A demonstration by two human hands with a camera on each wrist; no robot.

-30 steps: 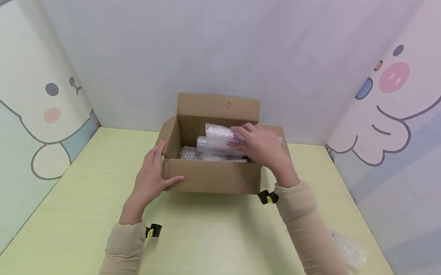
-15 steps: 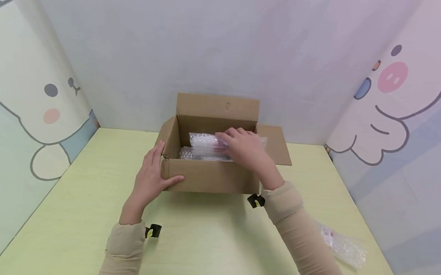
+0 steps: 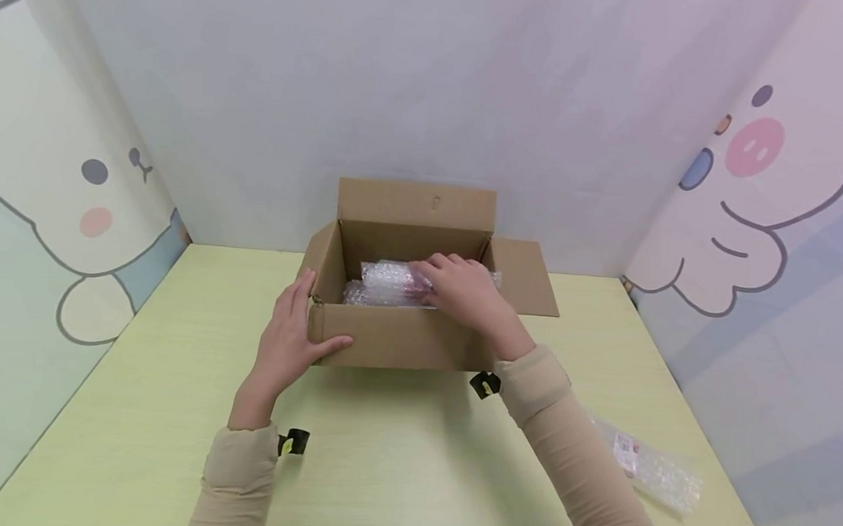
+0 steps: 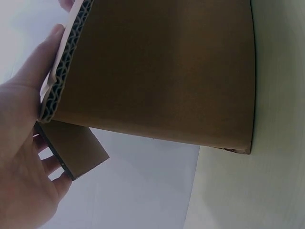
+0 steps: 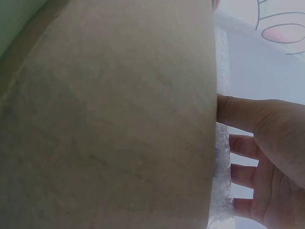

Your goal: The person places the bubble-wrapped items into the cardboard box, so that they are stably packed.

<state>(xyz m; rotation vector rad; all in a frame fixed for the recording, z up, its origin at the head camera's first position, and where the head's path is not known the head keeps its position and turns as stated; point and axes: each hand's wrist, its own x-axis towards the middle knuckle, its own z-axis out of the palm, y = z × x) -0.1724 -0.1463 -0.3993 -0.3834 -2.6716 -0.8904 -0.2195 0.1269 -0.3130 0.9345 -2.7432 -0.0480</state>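
An open cardboard box [image 3: 397, 336] stands near the back of the table. My left hand [image 3: 287, 336] holds its left front corner, with the thumb on the front and the fingers along the left flap. In the left wrist view, the left hand [image 4: 24, 157] is around the cardboard edges. Inside the box, my right hand [image 3: 463, 291] grips a bubble-wrapped package [image 3: 389, 279] with a pinkish patch, lying crosswise. More bubble wrap [image 3: 355, 294] shows beneath it. In the right wrist view, the right hand's fingers [image 5: 243, 176] touch the bubble wrap behind the box wall.
Another bubble-wrapped package [image 3: 656, 473] with a printed label lies on the table [image 3: 398, 466] at the right, partly behind the right forearm. The right flap [image 3: 527, 279] is folded outward, and the back flap [image 3: 417, 204] stands up against the curtain [image 3: 429, 83].
My right hand has moved left and down into the box with the package, which now lies lower, over the other wrapped pieces. The left hand has stayed on the corner.
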